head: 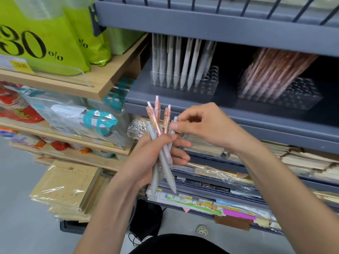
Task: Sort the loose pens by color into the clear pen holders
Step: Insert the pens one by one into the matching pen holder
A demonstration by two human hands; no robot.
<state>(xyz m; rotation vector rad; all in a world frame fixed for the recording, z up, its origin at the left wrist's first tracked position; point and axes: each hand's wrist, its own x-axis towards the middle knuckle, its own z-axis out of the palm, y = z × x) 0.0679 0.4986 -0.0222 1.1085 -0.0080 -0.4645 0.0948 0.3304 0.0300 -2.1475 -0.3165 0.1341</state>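
My left hand (pixel 146 158) grips a bundle of loose pens (pixel 159 125), some pink and some pale grey, tips pointing down and clicker ends up. My right hand (pixel 203 125) pinches the top of one pale grey pen (pixel 174 120) in that bundle. On the grey shelf above stand two clear pen holders. The left holder (pixel 207 85) carries a row of pale grey pens (pixel 176 61) and has free holes on its right side. The right holder (pixel 300 96) carries leaning pink pens (pixel 275 70) with free holes at its front right.
The grey metal shelf (pixel 238 110) has a front lip just above my hands and another shelf overhead. Lower shelves hold notebooks (pixel 302 158) and stickers. To the left, wooden shelves (pixel 102 88) hold green bags (pixel 45 43) and packaged goods.
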